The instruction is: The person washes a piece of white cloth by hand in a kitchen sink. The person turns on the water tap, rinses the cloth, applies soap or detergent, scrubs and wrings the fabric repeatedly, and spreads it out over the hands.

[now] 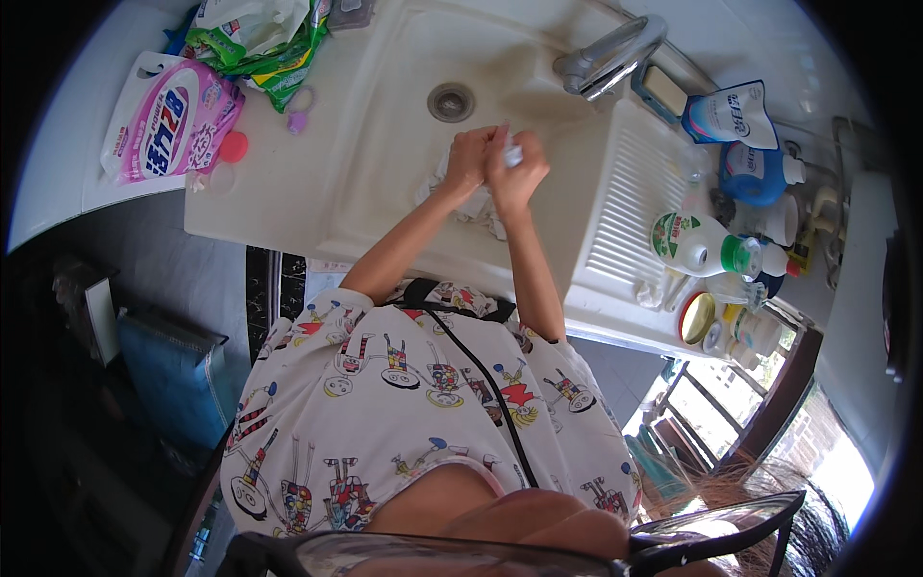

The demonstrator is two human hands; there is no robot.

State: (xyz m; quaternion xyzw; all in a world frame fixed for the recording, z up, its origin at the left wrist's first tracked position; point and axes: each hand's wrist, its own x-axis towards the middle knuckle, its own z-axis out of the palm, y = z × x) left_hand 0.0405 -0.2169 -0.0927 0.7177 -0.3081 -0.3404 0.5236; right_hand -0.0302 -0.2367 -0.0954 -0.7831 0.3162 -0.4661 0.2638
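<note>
My left hand [469, 160] and my right hand [520, 173] are pressed together over the sink basin [389, 94]. Both are closed around a small bunched white cloth [513, 155], which shows mostly between the fingers of the right hand; much of it is hidden. Under my wrists, more crumpled white fabric [476, 205] lies on the bottom of the basin. Whether it joins the piece in my hands, I cannot tell. Beyond my hands sits the round metal drain [451, 102].
A chrome faucet [613, 54] arches over the far right of the basin. To its right are a soap bar in a dish [663, 92] and a ribbed washboard [634, 191], with several bottles beyond. A pink detergent bag [173, 119] and a purple scrunchie-like ring [299, 112] lie left.
</note>
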